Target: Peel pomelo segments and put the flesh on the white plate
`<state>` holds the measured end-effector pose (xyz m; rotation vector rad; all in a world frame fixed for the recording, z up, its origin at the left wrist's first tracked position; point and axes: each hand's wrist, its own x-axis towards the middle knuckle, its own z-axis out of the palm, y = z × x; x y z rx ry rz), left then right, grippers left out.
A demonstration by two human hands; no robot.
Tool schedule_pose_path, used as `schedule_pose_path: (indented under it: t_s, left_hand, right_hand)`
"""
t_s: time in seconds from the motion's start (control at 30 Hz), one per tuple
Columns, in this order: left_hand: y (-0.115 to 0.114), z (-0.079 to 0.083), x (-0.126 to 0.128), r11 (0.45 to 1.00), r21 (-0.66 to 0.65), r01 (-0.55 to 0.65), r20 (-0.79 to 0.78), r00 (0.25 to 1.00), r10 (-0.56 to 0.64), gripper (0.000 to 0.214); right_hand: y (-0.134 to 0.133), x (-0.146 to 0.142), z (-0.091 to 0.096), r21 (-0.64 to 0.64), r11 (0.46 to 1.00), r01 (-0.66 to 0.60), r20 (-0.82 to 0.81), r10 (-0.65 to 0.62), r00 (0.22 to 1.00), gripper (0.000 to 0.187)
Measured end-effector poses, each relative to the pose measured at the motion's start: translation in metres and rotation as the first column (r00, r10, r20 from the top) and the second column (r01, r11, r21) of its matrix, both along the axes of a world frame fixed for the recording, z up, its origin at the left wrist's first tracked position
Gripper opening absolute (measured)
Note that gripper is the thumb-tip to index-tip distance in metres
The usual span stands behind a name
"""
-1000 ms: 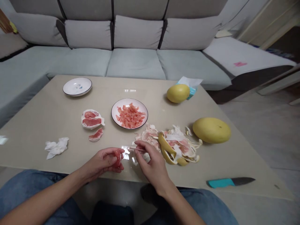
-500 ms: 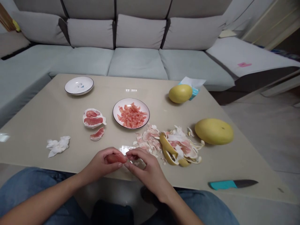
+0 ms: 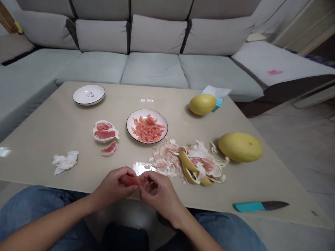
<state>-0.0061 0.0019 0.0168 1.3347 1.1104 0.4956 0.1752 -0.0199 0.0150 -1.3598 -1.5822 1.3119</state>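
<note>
A red pomelo segment [image 3: 129, 180] is held in my left hand [image 3: 111, 188], its fingers curled round it over the table's near edge. My right hand [image 3: 162, 193] pinches at the segment's right end, fingertips meeting those of my left hand. What exactly sits between the right fingertips is too small to make out. Beyond my hands, a plate [image 3: 130, 133] holds a heap of peeled pomelo flesh [image 3: 148, 129]. To its left sit a partly opened pomelo chunk [image 3: 104, 131] in white pith and a loose segment [image 3: 109, 149]. Peel and membrane scraps [image 3: 191, 162] lie right of my hands.
Two whole yellow pomelos stand on the right, one far [image 3: 202, 104] by a tissue pack [image 3: 218, 104], one nearer [image 3: 240, 147]. A knife with a teal handle [image 3: 250, 206] lies near the front edge. A crumpled tissue [image 3: 65, 162] and a second plate [image 3: 89, 94] are on the left.
Both hands have come slightly lower and nearer to me. The right fingers have closed in against the segment's end. The things on the table stay where they were.
</note>
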Motion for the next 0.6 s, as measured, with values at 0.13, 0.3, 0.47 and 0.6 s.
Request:
schedule_pose_path:
  t_s: [0.13,0.3,0.47,0.6]
  left_hand:
    - [-0.0012,0.0045,0.0022,1.000,0.009,0.024,-0.043,0.999,-0.024,0.015]
    - [-0.0001,0.0054,0.0006,0.997,-0.042,0.062,-0.004,0.998,-0.063,0.014]
    - [0.0023,0.0041,-0.0014,0.996,-0.032,0.078,-0.017,0.997,-0.079,0.014]
    - [0.0020,0.0028,-0.0025,0.998,0.008,0.065,-0.048,0.997,-0.065,0.013]
  right_hand:
    - [-0.0018,-0.0028,-0.0033,-0.027,1.000,-0.005,0.012,0.005,1.000,0.010]
    - [-0.0005,-0.0035,-0.0062,-0.106,0.994,-0.019,-0.083,0.011,0.997,0.014]
    - [0.0027,0.0007,-0.0034,-0.150,0.987,-0.060,-0.145,0.038,0.989,0.014]
    - [0.0029,0.0027,-0.0043,-0.114,0.991,-0.074,-0.110,0.062,0.992,0.011]
